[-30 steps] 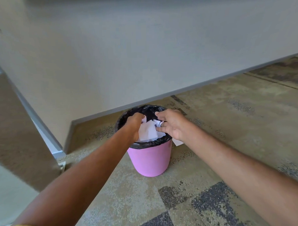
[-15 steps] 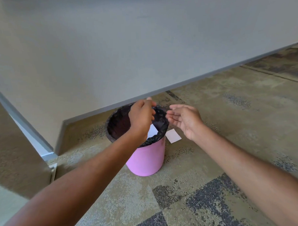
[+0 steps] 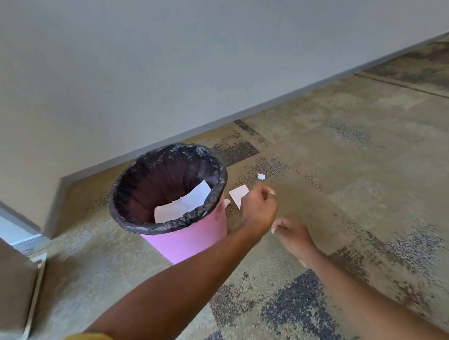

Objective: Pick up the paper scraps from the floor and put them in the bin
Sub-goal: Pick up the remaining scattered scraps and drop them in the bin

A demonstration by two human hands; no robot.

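Observation:
A pink bin (image 3: 190, 244) with a black liner stands on the carpet near the wall, with white paper (image 3: 186, 204) lying inside it. Right of the bin, three white scraps lie on the floor: a larger rectangular scrap (image 3: 237, 194), a small torn scrap (image 3: 261, 176) and a tiny scrap (image 3: 227, 202) against the bin. My left hand (image 3: 258, 210) hovers just over the rectangular scrap's near edge, fingers curled in, with nothing visible in it. My right hand (image 3: 293, 232) hangs lower right of it, blurred, fingers loosely bent and apparently empty.
A grey wall with a dark baseboard (image 3: 292, 101) runs behind the bin. A door or panel edge (image 3: 16, 279) stands at the left. Patterned carpet (image 3: 359, 190) stretches to the right and toward me.
Both hands have left the bin's mouth and moved right and down toward the scraps on the floor. The view has tilted down and shifted, bringing more scraps into sight.

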